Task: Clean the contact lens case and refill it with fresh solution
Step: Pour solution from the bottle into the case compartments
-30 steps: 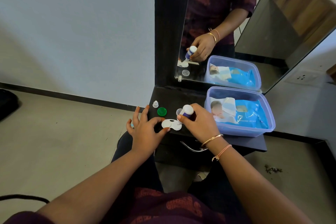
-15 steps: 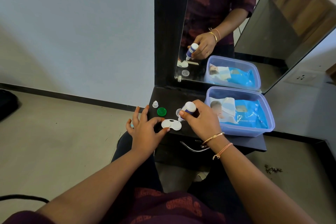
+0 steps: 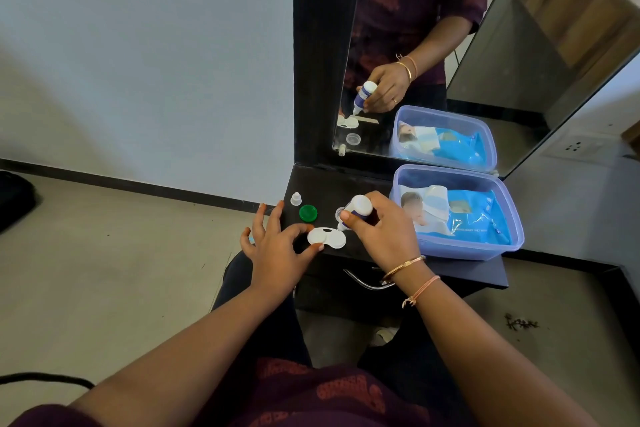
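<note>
Head: right hand (image 3: pixel 385 236) holds bottle (image 3: pixel 358 207) nozzle-down at case (image 3: pixel 328 238); left hand (image 3: pixel 277 253) pinches case.

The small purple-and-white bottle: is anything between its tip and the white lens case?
Nothing visible. The right hand tilts the purple-and-white solution bottle nozzle-down at the white plastic contact lens case; the left hand pinches only its left end.

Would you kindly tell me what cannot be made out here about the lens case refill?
- Head view: any solution in the lens case wells; too small to tell.
- Head view: the solution bottle label; covered by fingers of the right hand.
- Head view: the clear cap behind the bottle; mostly hidden by it.
- Head view: how firmly the left hand pinches the case's end; too small.
</note>
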